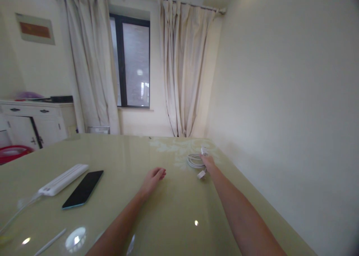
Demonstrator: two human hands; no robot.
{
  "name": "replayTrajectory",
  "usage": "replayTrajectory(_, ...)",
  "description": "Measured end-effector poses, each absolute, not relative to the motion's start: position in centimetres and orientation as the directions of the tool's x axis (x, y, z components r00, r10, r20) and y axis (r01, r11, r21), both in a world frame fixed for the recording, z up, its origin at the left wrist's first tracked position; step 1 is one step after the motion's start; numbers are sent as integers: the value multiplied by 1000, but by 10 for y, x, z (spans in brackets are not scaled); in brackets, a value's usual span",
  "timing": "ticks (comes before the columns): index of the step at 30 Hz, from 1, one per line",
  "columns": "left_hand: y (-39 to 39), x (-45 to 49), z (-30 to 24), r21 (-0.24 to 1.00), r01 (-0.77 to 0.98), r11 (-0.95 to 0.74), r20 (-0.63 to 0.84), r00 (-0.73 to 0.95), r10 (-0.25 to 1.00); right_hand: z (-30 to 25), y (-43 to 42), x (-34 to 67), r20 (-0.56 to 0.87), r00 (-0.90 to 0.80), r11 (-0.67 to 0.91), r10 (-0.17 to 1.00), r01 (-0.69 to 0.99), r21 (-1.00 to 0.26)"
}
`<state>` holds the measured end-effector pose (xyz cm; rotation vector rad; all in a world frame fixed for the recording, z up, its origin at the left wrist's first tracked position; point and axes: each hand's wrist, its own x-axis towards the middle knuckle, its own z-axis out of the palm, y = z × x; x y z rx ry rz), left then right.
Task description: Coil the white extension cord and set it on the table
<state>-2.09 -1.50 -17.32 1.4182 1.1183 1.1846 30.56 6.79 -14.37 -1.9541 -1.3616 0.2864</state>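
My right hand (207,162) is closed around part of a coiled white cable (194,161) near the far right of the table. A small white block (201,174), perhaps a plug, hangs from the cable just below the hand. Another white end (203,150) sticks out past my fingers; its exact kind is too small to make out. My left hand (154,176) rests by the table's middle, its fingers curled in, with nothing visible in them. It is apart from the cable.
On the left of the glossy greenish table (117,155) lie a white power strip (64,179) with its cord, a dark phone or tablet (83,189) and a white stylus-like stick (50,242). A wall (280,117) runs along the right edge. A white cabinet (47,125) stands back left.
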Motion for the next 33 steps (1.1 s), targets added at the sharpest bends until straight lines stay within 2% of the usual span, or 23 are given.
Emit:
replayTrajectory(3, -18, -21, -172, 980, 103, -168, 156, 113, 981, -148, 60, 307, 281, 499, -194, 820, 704, -683)
replayTrajectory(6, -20, -22, -173, 970, 149, -190, 174, 113, 978, -154, 44, 307, 372, 540, -145, 755, 690, -709)
replayTrajectory(9, -19, -22, -172, 950, 234, -207, 183, 118, 976, -160, 23, 307, 442, 548, -67, 710, 678, -732)
replayTrajectory(11, -17, -21, -171, 916, 362, -173, 150, 91, 984, -162, 7, 304, 543, 536, 61, 646, 674, -737)
replayTrajectory(14, -13, -13, -167, 832, 551, -62, 81, -10, 997, -161, -18, 291, 734, 384, 360, 559, 685, -633)
replayTrajectory(16, -12, -3, -165, 784, 621, -5, 74, -86, 994, -161, -34, 275, 795, 184, 474, 578, 717, -510)
replayTrajectory(18, -15, 9, -164, 736, 677, 11, 108, -134, 985, -163, -47, 256, 772, -17, 482, 635, 789, -380)
replayTrajectory(20, -23, 18, -164, 701, 713, -22, 160, -127, 979, -167, -55, 239, 672, -184, 456, 718, 853, -254)
replayTrajectory(22, -33, 23, -165, 666, 740, -99, 228, -75, 971, -171, -59, 228, 566, -276, 444, 777, 878, -180)
replayTrajectory(26, -45, 22, -167, 612, 758, -225, 343, 3, 939, -171, -58, 226, 451, -299, 415, 841, 891, -182)
replayTrajectory(33, -46, 21, -168, 631, 747, -207, 324, -11, 946, -164, -56, 232, 341, -214, 297, 916, 930, -215)
